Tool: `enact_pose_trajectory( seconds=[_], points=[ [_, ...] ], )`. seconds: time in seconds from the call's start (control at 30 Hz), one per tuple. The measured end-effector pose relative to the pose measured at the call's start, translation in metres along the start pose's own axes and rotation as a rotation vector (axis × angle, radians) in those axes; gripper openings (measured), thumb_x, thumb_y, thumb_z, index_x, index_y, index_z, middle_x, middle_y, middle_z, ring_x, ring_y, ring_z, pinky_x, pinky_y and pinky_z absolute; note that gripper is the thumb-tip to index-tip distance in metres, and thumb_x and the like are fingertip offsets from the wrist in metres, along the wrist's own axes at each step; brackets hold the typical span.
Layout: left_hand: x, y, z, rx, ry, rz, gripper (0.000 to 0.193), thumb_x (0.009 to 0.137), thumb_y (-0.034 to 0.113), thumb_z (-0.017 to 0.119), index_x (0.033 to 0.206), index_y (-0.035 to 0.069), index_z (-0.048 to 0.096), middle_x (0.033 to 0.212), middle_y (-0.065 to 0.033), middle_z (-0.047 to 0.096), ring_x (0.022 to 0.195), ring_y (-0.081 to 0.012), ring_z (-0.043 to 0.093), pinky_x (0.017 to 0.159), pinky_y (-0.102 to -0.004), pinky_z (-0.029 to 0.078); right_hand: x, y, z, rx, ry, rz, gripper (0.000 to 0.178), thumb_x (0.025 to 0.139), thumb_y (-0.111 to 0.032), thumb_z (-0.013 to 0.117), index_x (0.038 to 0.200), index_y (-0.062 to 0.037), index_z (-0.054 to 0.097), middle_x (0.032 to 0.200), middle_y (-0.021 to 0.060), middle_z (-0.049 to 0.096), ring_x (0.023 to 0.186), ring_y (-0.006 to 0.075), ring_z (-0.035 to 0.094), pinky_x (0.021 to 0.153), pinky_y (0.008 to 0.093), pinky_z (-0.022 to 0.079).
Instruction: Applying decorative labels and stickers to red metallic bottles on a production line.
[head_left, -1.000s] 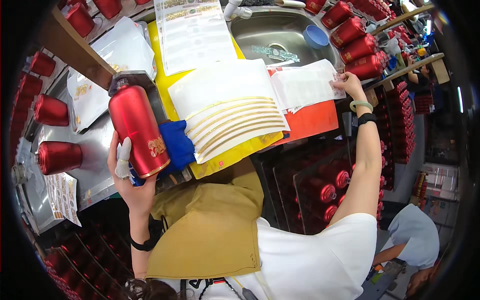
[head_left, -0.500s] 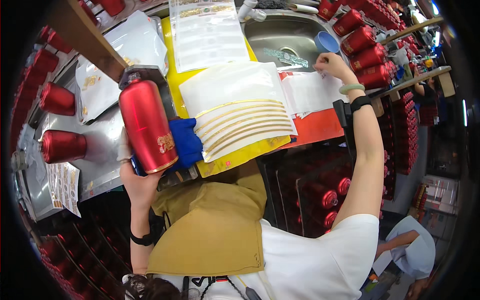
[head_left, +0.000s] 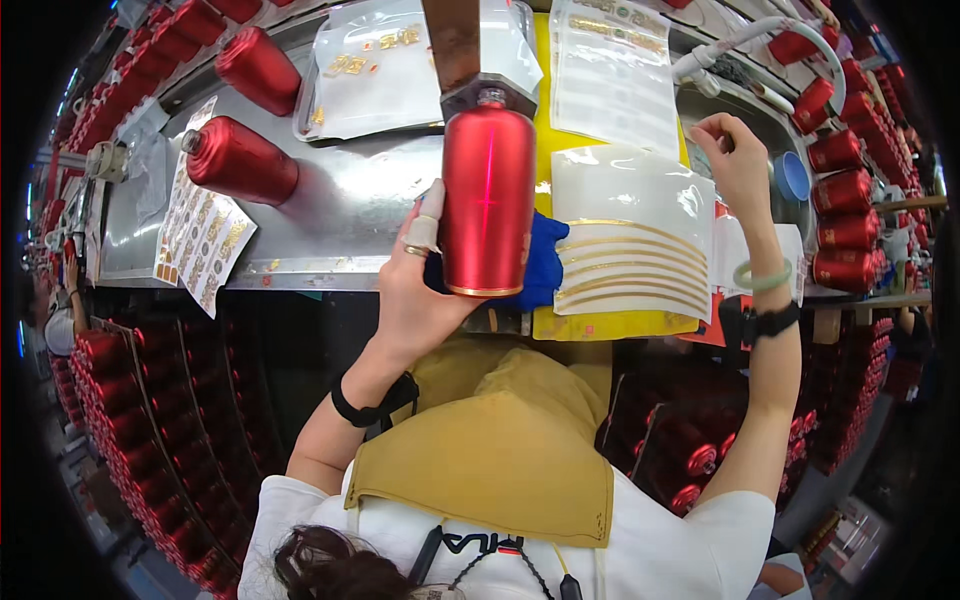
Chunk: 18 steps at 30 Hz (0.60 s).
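My left hand (head_left: 415, 295) is wrapped round the lower left of a glossy red bottle (head_left: 488, 200), with finger covers on some fingers. The bottle's neck rests against a dark block (head_left: 468, 92) on a brown post; a gold band rings its base, and part of a gold emblem shows at its right edge. Beside it lies a blue cloth (head_left: 547, 262). My right hand (head_left: 738, 160) is raised near the sink, thumb and fingertips pinched together; whatever they hold is too small to make out. Below and left of it lies a clear-white sheet of curved gold strips (head_left: 632, 195).
A yellow sheet (head_left: 565, 325) lies under the strips, with another decal sheet (head_left: 612, 100) behind. At right are a blue cup (head_left: 791, 176), a white tap (head_left: 710, 62) and red bottles (head_left: 845, 230). Two red bottles (head_left: 243, 165) and a tray (head_left: 372, 125) are at left.
The view has swung left, so the bench sits further right. My right hand has moved left, away from the cup's near side. The bottle has turned, its gold emblem shifting to the right edge.
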<state>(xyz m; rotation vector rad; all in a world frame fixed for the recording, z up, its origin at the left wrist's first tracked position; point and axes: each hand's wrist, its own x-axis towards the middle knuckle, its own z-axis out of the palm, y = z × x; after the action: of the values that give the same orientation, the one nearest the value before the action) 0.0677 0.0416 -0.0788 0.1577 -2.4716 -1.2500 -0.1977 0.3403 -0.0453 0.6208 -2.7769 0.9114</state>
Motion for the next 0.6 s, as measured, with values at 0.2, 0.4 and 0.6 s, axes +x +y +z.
enact_pose_trajectory(
  seconds=[0.2, 0.4, 0.6],
  points=[
    [0.004, 0.003, -0.018, -0.164, -0.12, -0.026, 0.113, 0.067, 0.024, 0.095, 0.156, -0.003, 0.03, 0.152, -0.0234, 0.047, 0.142, -0.0375, 0.044, 0.119, -0.0443, 0.034, -0.059, -0.154, 0.015, 0.551, -0.174, -0.074, 0.011, 0.088, -0.012, 0.077, 0.092, -0.0029, 0.071, 0.076, -0.0013, 0.062, 0.065, 0.0053, 0.045, 0.06, 0.0229, 0.039],
    [0.03, -0.004, -0.035, -0.774, -0.147, -0.204, 0.095, 0.088, 0.014, 0.08, 0.158, -0.004, 0.018, 0.164, -0.023, 0.024, 0.153, -0.0303, 0.024, 0.125, -0.0423, 0.021, -0.059, -0.191, 0.06, 0.665, -0.415, 0.024, 0.014, 0.087, -0.012, 0.076, 0.09, -0.0001, 0.069, 0.072, 0.0038, 0.059, 0.064, 0.0108, 0.049, 0.06, 0.0272, 0.043],
    [0.051, -0.002, -0.015, -0.884, -0.245, -0.345, 0.075, 0.099, 0.014, 0.068, 0.156, -0.003, 0.023, 0.149, -0.0162, 0.046, 0.136, -0.0213, 0.048, 0.114, -0.0356, 0.04, -0.053, -0.192, 0.074, 0.533, -0.213, -0.016, 0.017, 0.084, -0.011, 0.077, 0.096, -0.0009, 0.069, 0.075, 0.0049, 0.059, 0.068, 0.0123, 0.054, 0.063, 0.0285, 0.046]
  ],
)
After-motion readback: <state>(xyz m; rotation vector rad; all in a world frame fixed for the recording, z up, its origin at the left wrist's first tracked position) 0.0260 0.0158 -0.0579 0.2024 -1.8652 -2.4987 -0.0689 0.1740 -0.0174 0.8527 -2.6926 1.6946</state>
